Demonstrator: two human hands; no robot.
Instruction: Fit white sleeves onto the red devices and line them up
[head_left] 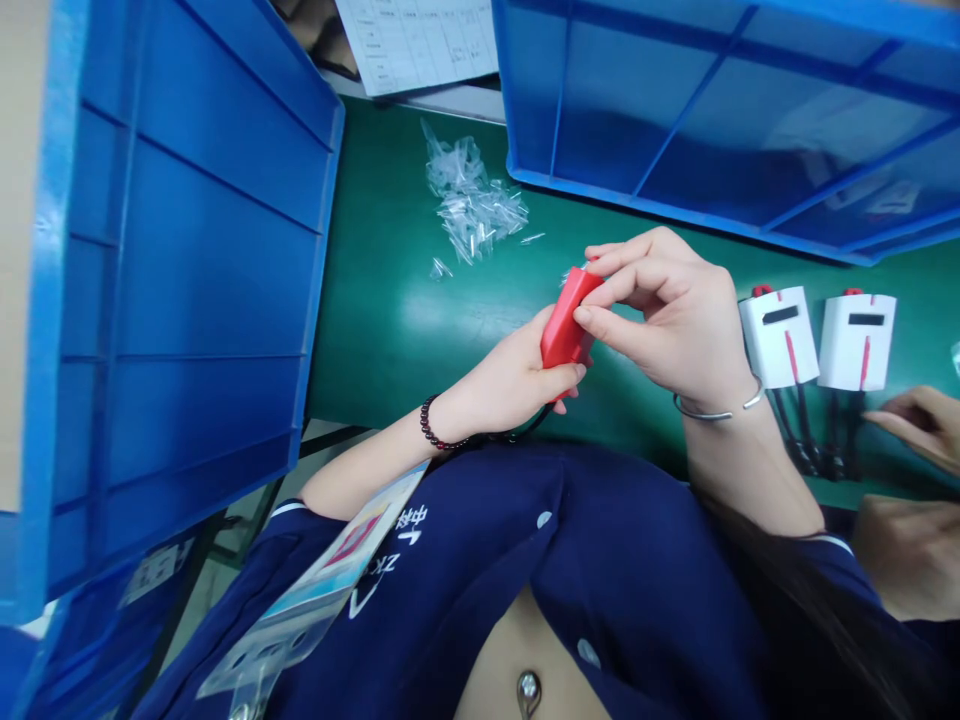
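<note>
Red plastic housing (568, 325) is up off the green work surface (397, 340), in front of your chest and tilted, its upper end leaning away from you to the right. Your left hand (506, 378) is wrapped around its lower part, thumb across the near side; that looks like the supporting grip, leaving the upper end clear. Your right hand (671, 315) is closed on that end in a fingertip pinch, thumb on the near face and fingers over the top edge, which probably suits fine handling better than a full grasp. A small glint shows by the tip; cannot tell whether you also pinch a clear piece there.

Black cable (534, 428) hangs below your left hand toward your body, presumably so it keeps out of your fingers' way.

Loose pile of clear plastic pieces (480, 205) lies beyond your left hand, a few strays beside it; likely put there for easy reach. Blue plastic crate (202, 250) bounds your left side, and a second blue crate (675, 125) the far side, framing the space between.

To your right, two white devices with red stripes (781, 338) lie side by side, dark cables toward you, perhaps aligned for tidiness. A co-worker's hand (922, 425) is near them, apart from yours.
</note>
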